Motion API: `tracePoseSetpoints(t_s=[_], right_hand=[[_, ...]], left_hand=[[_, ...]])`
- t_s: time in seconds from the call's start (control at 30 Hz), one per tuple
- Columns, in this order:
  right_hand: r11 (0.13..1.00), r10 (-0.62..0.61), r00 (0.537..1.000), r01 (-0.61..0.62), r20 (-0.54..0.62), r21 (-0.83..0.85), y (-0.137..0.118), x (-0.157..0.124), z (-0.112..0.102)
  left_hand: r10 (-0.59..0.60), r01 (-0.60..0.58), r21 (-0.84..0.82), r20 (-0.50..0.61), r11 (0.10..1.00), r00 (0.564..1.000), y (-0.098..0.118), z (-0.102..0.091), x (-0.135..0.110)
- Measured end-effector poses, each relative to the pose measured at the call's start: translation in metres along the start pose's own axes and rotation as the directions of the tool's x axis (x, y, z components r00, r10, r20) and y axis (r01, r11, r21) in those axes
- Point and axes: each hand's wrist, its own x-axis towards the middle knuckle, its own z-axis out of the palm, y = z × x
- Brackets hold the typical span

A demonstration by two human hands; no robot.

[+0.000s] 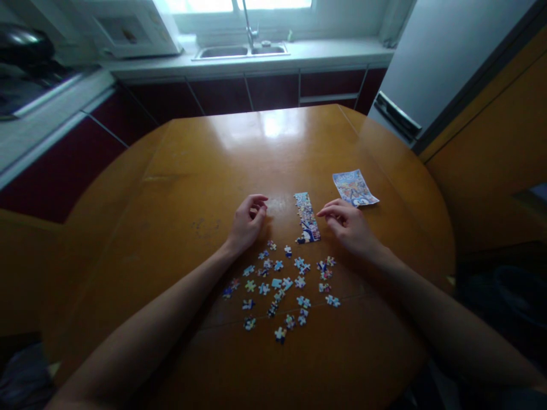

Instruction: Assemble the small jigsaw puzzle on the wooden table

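Note:
Between my two hands lies a joined strip of jigsaw puzzle (306, 218), several pieces long, with knobbed edges on its left side. My left hand (248, 223) rests on the table to the left of the strip, fingers loosely curled and apart, with nothing visible in them. Just off the strip's right edge is my right hand (345, 223), its index finger stretched toward the strip and no piece visible in its grasp. Closer to me, many loose puzzle pieces (278, 265) are scattered over the wood, mostly separate, some touching or overlapping.
A printed picture sheet (355, 187) lies beyond my right hand. The wooden table (205, 154) has rounded sides. Behind it runs a counter with a sink (224, 52) and a white microwave (132, 28). A fridge (453, 51) stands at the right.

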Motion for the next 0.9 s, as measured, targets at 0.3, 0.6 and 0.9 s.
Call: tracePoseSetpoints(t_s=[0.3, 0.6, 0.9], right_hand=[[1.000, 0.013, 1.000, -0.013, 0.004, -0.020, -0.0009, 0.0000, -0.0006], [1.000, 0.011, 1.000, -0.011, 0.014, -0.018, -0.0004, 0.0005, -0.0009], [1.000, 0.009, 1.000, -0.009, 0.024, -0.012, 0.0009, 0.0004, -0.0023]], left_hand=[[0.000, 0.000, 0.001, -0.001, 1.000, 1.000, 0.0003, 0.0000, -0.0001], [-0.006, 0.006, 0.012, 0.004, 1.000, 1.000, -0.0008, -0.0001, -0.0002], [-0.006, 0.006, 0.005, 0.011, 1.000, 1.000, -0.0002, -0.0006, -0.0010]])
